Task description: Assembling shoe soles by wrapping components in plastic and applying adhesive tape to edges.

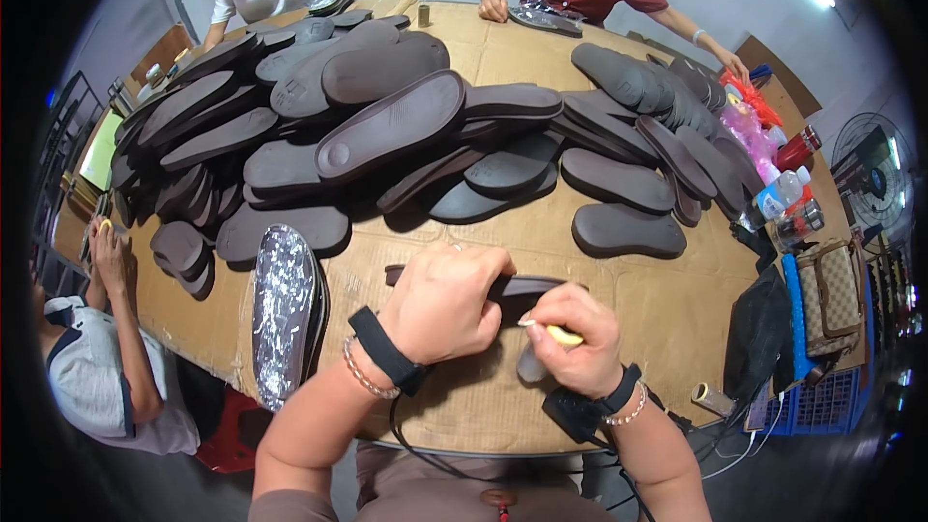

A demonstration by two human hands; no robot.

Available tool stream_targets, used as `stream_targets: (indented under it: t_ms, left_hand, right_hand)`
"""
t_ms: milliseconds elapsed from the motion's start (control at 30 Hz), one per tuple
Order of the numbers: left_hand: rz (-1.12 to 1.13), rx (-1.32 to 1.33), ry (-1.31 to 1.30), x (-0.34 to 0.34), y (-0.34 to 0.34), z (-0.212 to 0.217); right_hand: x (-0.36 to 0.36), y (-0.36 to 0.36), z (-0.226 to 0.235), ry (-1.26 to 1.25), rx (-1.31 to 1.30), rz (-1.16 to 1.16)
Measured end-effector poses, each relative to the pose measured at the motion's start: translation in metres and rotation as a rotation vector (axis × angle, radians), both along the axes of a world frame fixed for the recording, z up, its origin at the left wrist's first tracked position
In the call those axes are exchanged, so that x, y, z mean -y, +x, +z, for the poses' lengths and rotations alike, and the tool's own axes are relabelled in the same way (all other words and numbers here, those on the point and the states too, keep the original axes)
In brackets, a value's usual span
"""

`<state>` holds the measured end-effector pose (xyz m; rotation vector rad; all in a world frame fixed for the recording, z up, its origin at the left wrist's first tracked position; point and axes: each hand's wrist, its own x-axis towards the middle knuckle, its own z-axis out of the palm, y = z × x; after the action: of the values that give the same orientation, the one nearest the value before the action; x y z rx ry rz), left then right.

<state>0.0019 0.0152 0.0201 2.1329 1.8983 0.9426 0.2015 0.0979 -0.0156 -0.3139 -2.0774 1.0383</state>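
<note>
In front of me a dark brown shoe sole is tilted up on its edge over the cardboard. My left hand is closed around it and covers its middle. Close by on the right, my right hand pinches a small yellow tool whose working end I cannot make out. A pale bit shows at the fingertips. Below that hand lies a small grey piece, partly covered. To the left of my left hand rests a stack of soles topped by one in shiny, crinkled clear wrap.
A big heap of dark soles spreads across the far left and middle, with a smaller pile at right. Bottles, a bag and cables crowd the right edge. Other people sit at the far side and left. A tape roll lies near right.
</note>
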Motion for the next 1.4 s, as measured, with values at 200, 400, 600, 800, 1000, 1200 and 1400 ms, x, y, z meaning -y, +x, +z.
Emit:
stream_targets:
  t_ms: [200,400,600,800,1000,1200,1400]
  left_hand:
    - [-0.078,-0.087,-0.017,0.010,-0.008,-0.013]
    - [-0.213,0.096,0.056,0.007,0.001,-0.021]
    - [-0.252,0.025,0.133,0.002,-0.001,-0.030]
    - [-0.282,0.346,0.033,0.002,-0.008,-0.024]
    - [-0.271,0.403,0.050,0.003,-0.007,-0.023]
    - [-0.255,0.482,0.029,0.003,-0.006,-0.020]
    - [-0.241,0.432,0.050,0.004,-0.005,-0.020]
  right_hand:
    - [0.011,0.003,0.004,0.164,0.056,-0.002]
    - [0.004,0.004,0.003,0.226,0.011,-0.048]
    - [0.003,0.003,-0.001,0.245,0.027,-0.091]
    - [0.002,0.004,-0.001,0.266,0.050,-0.089]
    - [0.001,0.001,0.001,0.332,0.055,-0.102]
    - [0.000,0.002,0.002,0.357,0.080,-0.116]
    - [0.001,0.001,0.005,0.358,0.095,-0.109]
